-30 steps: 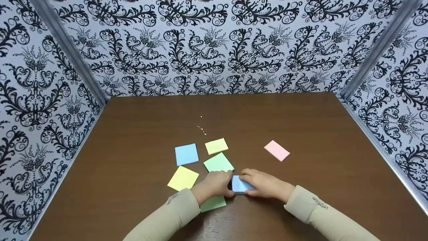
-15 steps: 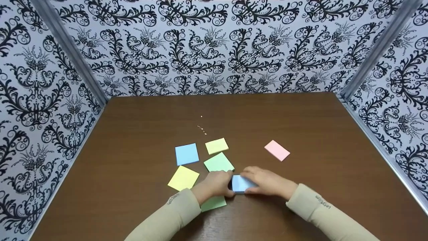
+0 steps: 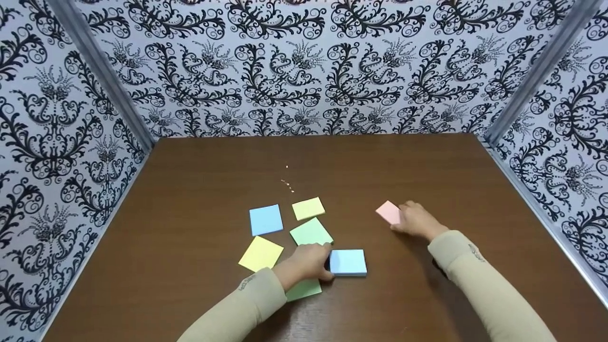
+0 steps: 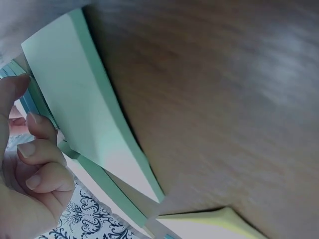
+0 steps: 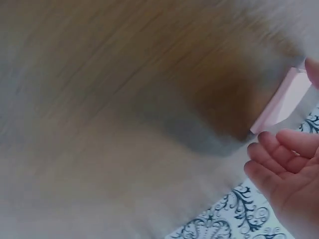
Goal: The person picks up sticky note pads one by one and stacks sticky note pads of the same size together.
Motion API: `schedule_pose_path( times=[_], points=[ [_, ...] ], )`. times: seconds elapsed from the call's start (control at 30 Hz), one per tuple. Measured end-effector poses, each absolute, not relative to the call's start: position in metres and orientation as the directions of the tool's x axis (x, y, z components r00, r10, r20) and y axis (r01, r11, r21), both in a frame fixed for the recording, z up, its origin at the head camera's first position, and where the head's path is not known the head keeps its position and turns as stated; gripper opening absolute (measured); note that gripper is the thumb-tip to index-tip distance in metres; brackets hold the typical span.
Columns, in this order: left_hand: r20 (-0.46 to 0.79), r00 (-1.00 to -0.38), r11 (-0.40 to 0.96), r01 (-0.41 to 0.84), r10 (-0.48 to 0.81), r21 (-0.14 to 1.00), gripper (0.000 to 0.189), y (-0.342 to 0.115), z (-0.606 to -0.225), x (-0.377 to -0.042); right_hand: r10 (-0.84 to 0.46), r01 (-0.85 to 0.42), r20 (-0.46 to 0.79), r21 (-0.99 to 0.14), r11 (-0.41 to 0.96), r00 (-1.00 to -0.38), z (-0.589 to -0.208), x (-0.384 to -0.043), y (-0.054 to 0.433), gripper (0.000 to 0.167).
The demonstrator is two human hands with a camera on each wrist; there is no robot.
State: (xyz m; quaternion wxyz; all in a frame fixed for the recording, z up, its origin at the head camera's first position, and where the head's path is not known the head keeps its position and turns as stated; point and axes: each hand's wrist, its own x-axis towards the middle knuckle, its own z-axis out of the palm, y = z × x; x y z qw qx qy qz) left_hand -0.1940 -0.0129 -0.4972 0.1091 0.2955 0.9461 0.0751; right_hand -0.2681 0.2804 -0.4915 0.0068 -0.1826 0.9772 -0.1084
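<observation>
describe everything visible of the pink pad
The pink pad is a pale, thin rectangular block, seemingly of paper. It lies on the brown table, set at a slant, beyond and right of the light blue pad. The right hand covers its right end, though firm contact cannot be judged; the right wrist view also shows one side edge.

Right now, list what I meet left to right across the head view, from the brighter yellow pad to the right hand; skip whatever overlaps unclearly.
Brighter yellow pad, left hand, blue pad just right of that hand, pink pad, right hand.
</observation>
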Motion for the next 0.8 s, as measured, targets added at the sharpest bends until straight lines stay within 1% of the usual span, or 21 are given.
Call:
schedule_pose_path(
  times=[0.17,0.27,0.4,0.6,0.67,0.8],
  points=[
    [-0.156,-0.800,0.811,0.544,0.579,0.216,0.042,-0.0130,-0.4975,-0.1929,-0.345,-0.336,0.007,-0.246,0.909,-0.938,-0.4975,-0.2695,0.2793,0.041],
    [-0.158,-0.804,0.814,0.536,0.573,0.224,0.042,-0.0135,-0.4977,-0.1932,-0.356,-0.342,-0.001,-0.277,0.898,-0.935,-0.4968,-0.2702,0.2783,0.038],
    [-0.166,-0.809,0.820,0.526,0.564,0.225,0.042,-0.0134,-0.4972,-0.1933,-0.409,-0.384,-0.029,-0.287,0.878,-0.912,-0.4931,-0.2705,0.2788,0.042],
    [-0.161,-0.810,0.820,0.525,0.564,0.230,0.044,-0.0134,-0.4962,-0.1925,-0.495,-0.463,-0.076,-0.259,0.848,-0.865,-0.4887,-0.2660,0.2820,0.045],
    [-0.158,-0.811,0.819,0.524,0.564,0.233,0.044,-0.0134,-0.4957,-0.1923,-0.501,-0.468,-0.085,-0.249,0.848,-0.861,-0.4883,-0.2649,0.2823,0.047],
    [-0.155,-0.812,0.819,0.522,0.563,0.240,0.045,-0.0132,-0.4955,-0.1922,-0.484,-0.458,-0.062,-0.241,0.856,-0.873,-0.4919,-0.2647,0.2809,0.056]
  ],
)
